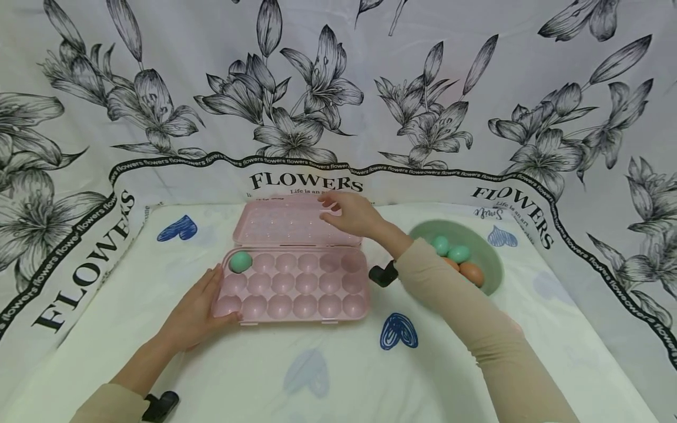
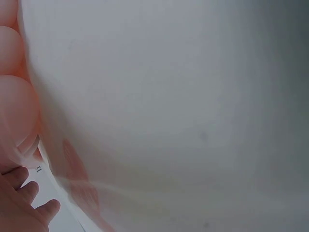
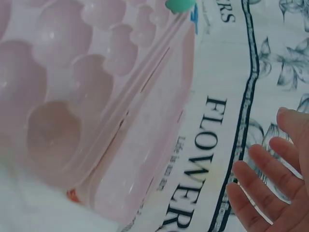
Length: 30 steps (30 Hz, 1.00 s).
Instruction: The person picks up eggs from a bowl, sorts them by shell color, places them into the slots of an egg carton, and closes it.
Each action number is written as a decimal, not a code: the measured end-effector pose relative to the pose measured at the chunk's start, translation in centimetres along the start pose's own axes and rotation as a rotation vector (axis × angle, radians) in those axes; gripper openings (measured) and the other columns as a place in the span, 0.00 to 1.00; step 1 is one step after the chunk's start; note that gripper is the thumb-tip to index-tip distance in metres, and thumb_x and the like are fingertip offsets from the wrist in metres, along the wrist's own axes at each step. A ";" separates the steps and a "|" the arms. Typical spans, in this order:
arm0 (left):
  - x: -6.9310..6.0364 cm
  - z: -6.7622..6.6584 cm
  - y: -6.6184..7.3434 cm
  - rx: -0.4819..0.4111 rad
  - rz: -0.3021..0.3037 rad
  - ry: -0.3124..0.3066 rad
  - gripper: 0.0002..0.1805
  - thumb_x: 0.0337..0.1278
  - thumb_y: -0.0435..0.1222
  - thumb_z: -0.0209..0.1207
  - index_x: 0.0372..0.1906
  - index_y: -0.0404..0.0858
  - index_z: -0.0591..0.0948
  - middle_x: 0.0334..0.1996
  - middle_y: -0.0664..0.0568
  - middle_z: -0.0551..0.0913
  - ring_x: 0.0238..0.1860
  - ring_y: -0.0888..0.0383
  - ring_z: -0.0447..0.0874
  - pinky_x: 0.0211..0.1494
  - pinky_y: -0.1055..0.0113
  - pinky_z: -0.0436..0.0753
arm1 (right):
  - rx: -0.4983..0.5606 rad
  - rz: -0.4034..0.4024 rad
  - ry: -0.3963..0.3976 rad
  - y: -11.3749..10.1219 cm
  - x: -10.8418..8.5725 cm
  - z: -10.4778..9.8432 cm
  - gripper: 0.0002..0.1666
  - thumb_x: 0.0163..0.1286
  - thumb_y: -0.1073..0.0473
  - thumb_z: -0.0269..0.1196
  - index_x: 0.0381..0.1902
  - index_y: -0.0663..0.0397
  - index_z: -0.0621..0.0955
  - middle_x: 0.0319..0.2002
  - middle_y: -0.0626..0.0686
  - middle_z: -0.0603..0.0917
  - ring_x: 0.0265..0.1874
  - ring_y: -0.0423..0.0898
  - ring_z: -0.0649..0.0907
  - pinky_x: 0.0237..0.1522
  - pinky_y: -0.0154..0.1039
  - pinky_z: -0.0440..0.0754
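A pink egg carton (image 1: 294, 295) lies unfolded on the table, its lid (image 1: 291, 226) tilted back behind the cups. One green egg (image 1: 240, 262) sits in the back left cup; in the right wrist view the egg (image 3: 179, 5) shows at the top edge. My left hand (image 1: 193, 311) holds the carton's front left corner, thumb at the front edge, fingers along the left side; the left wrist view shows this hand (image 2: 21, 205) beside the carton (image 2: 17, 106). My right hand (image 1: 354, 214), empty with fingers spread in the right wrist view (image 3: 277, 183), hovers by the lid's right back part.
A green bowl (image 1: 493, 264) with green and orange eggs stands right of the carton, partly covered by my right sleeve (image 1: 476, 323). The white tablecloth (image 1: 243, 376) has blue hearts. A flower-printed cloth (image 1: 370, 147) rises behind the table.
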State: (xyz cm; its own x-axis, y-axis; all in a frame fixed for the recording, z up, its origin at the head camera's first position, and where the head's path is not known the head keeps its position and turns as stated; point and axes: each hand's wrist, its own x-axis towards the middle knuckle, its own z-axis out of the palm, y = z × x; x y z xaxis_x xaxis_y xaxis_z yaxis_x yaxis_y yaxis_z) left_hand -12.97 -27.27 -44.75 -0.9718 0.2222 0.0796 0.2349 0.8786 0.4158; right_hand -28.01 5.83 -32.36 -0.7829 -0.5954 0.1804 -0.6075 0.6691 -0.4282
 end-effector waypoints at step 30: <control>0.0 0.0 0.0 0.011 -0.021 -0.003 0.62 0.40 0.65 0.60 0.71 0.31 0.45 0.68 0.30 0.51 0.68 0.34 0.49 0.63 0.37 0.60 | -0.041 0.411 0.099 12.6 -11.2 -6.7 0.22 0.67 0.52 0.56 0.53 0.59 0.75 0.46 0.62 0.82 0.46 0.57 0.81 0.48 0.52 0.77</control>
State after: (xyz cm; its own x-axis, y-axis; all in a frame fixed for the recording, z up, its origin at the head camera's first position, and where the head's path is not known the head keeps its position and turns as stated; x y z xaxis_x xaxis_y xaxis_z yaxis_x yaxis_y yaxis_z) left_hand -12.95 -27.24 -44.71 -0.9763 0.2052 0.0680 0.2149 0.8876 0.4074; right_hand -27.83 23.88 -33.87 -0.9691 -0.2311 0.0867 -0.2452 0.8601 -0.4474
